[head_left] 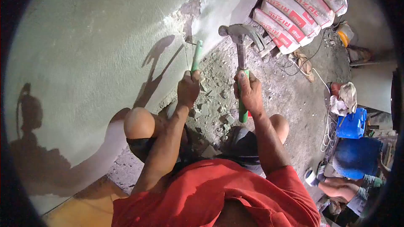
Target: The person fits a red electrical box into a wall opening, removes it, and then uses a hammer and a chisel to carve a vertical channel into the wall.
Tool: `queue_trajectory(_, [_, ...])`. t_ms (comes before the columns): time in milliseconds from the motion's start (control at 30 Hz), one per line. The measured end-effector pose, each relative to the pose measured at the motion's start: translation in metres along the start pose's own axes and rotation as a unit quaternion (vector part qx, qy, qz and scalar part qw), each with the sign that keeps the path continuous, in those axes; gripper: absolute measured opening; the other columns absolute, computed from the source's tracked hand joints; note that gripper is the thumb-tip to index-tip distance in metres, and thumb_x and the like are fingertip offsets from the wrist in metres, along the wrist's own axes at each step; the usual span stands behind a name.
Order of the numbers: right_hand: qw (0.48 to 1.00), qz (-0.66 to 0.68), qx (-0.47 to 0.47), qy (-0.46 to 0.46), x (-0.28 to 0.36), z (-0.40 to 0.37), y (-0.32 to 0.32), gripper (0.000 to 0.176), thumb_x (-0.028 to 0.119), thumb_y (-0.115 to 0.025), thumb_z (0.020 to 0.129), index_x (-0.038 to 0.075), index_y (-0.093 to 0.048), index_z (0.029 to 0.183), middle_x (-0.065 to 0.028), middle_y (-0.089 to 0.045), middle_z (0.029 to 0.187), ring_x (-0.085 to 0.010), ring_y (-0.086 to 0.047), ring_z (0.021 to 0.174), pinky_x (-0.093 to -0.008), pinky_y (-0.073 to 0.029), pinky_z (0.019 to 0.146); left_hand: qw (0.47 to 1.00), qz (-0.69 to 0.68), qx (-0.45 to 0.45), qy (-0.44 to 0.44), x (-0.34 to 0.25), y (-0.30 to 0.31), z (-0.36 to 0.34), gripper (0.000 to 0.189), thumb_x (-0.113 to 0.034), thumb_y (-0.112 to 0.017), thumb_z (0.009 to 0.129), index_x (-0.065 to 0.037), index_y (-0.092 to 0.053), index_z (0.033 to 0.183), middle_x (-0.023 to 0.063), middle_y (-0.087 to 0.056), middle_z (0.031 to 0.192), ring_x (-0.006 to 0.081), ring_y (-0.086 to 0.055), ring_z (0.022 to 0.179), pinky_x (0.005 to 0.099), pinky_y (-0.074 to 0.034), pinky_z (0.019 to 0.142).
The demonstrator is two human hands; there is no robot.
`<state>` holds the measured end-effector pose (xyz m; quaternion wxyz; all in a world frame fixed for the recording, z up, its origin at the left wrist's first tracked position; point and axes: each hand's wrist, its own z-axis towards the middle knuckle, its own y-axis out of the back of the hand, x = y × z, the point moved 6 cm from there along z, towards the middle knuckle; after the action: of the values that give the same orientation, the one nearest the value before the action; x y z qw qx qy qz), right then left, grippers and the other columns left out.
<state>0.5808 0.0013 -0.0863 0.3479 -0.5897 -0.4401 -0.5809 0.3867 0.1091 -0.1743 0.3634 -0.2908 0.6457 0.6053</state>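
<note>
In my right hand (249, 90), a claw hammer (242, 54) is held upright by its green handle, with the metal head at the top and the claw toward the right. My left hand (188, 88) is closed around a green, rod-like tool that looks like a chisel (197, 54); its lower part is hidden in the fist. Just beyond that tool, the grey plastered wall (105, 38) has a rough chipped hole (191, 10). The hammer and the chisel are apart.
Broken rubble (206, 109) covers the floor between my knees. Stacked cement bags (290, 17) stand at upper right. A white cable (322, 84), a blue jerrycan (352, 123) and a blue drum (357, 157) lie along the right. Another person's leg (341, 188) shows at lower right.
</note>
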Motion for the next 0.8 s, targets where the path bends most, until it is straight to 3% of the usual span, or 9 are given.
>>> queue_trajectory(167, [0.998,-0.050,0.013,0.032,0.015,0.004,0.006,0.042,0.045,-0.048,0.100,0.004,-0.055,0.093,-0.0015,-0.052,0.062,-0.0092,-0.048,0.051,-0.0261,-0.037,0.047,1.000,0.002,-0.013,-0.006,0.005,0.002,0.006,0.045,-0.042,-0.050,0.097,0.002,-0.059,0.090,0.0304,-0.061,0.072,0.0491,-0.062,0.073,0.0539,-0.047,0.062])
queue_trajectory(300, [0.997,-0.025,-0.005,0.071,0.018,0.002,0.005,0.042,0.045,-0.049,0.099,0.004,-0.055,0.093,-0.0020,-0.053,0.062,-0.0093,-0.048,0.051,-0.0263,-0.037,0.047,0.994,0.074,0.039,-0.074,0.028,-0.007,0.014,0.049,-0.044,-0.049,0.097,0.004,-0.059,0.089,0.0284,-0.060,0.070,0.0487,-0.060,0.071,0.0519,-0.045,0.065])
queue_trajectory(367, [0.991,-0.017,-0.016,0.130,0.018,0.002,0.000,0.042,0.045,-0.049,0.098,0.003,-0.055,0.092,-0.0023,-0.053,0.062,-0.0094,-0.049,0.052,-0.0267,-0.038,0.048,0.996,-0.080,0.032,0.032,-0.002,0.019,0.010,0.053,-0.047,-0.048,0.097,0.004,-0.058,0.087,0.0263,-0.058,0.069,0.0431,-0.057,0.067,0.0483,-0.044,0.064])
queue_trajectory(400, [0.992,-0.018,-0.008,0.126,0.014,0.003,-0.002,0.043,0.046,-0.050,0.098,0.003,-0.055,0.093,-0.0024,-0.053,0.063,-0.0094,-0.049,0.053,-0.0263,-0.038,0.048,0.993,-0.114,0.033,0.023,0.004,0.018,0.012,0.055,-0.050,-0.049,0.096,0.003,-0.058,0.086,0.0198,-0.056,0.066,0.0315,-0.054,0.063,0.0435,-0.043,0.062])
queue_trajectory(433, [0.992,-0.015,-0.006,0.123,0.014,0.002,-0.004,0.043,0.046,-0.050,0.098,0.003,-0.055,0.093,-0.0024,-0.053,0.063,-0.0094,-0.049,0.053,-0.0263,-0.038,0.048,0.993,-0.111,0.032,0.026,0.011,0.016,0.013,0.055,-0.050,-0.049,0.096,0.003,-0.058,0.086,0.0198,-0.056,0.066,0.0315,-0.054,0.063,0.0435,-0.043,0.062])
queue_trajectory(500, [0.993,0.021,0.004,0.114,0.019,0.004,-0.009,0.042,0.044,-0.050,0.098,0.003,-0.055,0.093,-0.0026,-0.054,0.065,-0.0095,-0.049,0.053,-0.0262,-0.038,0.048,0.985,-0.122,0.104,0.057,0.025,0.001,0.016,0.054,-0.050,-0.050,0.096,0.003,-0.058,0.087,0.0128,-0.054,0.064,0.0236,-0.051,0.061,0.0413,-0.043,0.061])
queue_trajectory(533, [0.994,0.027,0.008,0.106,0.017,0.009,-0.010,0.041,0.043,-0.049,0.099,0.003,-0.055,0.093,-0.0026,-0.054,0.066,-0.0098,-0.049,0.053,-0.0262,-0.039,0.048,0.972,-0.169,0.108,0.122,0.028,-0.006,0.015,0.052,-0.049,-0.051,0.096,0.003,-0.059,0.088,0.0092,-0.053,0.063,0.0209,-0.051,0.061,0.0397,-0.042,0.061])
queue_trajectory(700, [0.998,0.003,-0.013,0.067,0.020,0.014,0.000,0.038,0.039,-0.050,0.099,0.003,-0.056,0.091,-0.0026,-0.054,0.066,-0.0101,-0.050,0.052,-0.0267,-0.040,0.048,0.984,-0.155,0.036,0.076,0.023,-0.007,0.012,0.048,-0.045,-0.053,0.096,0.002,-0.060,0.089,0.0156,-0.061,0.068,0.0289,-0.058,0.062,0.0421,-0.045,0.061])
queue_trajectory(800, [0.995,0.009,0.001,0.101,0.023,0.016,0.004,0.035,0.037,-0.052,0.098,0.003,-0.055,0.088,-0.0017,-0.055,0.065,-0.0095,-0.051,0.055,-0.0261,-0.041,0.050,1.000,-0.011,0.022,0.006,0.012,-0.001,0.011,0.038,-0.037,-0.053,0.096,0.001,-0.058,0.091,0.0279,-0.063,0.076,0.0485,-0.062,0.073,0.0530,-0.048,0.062])
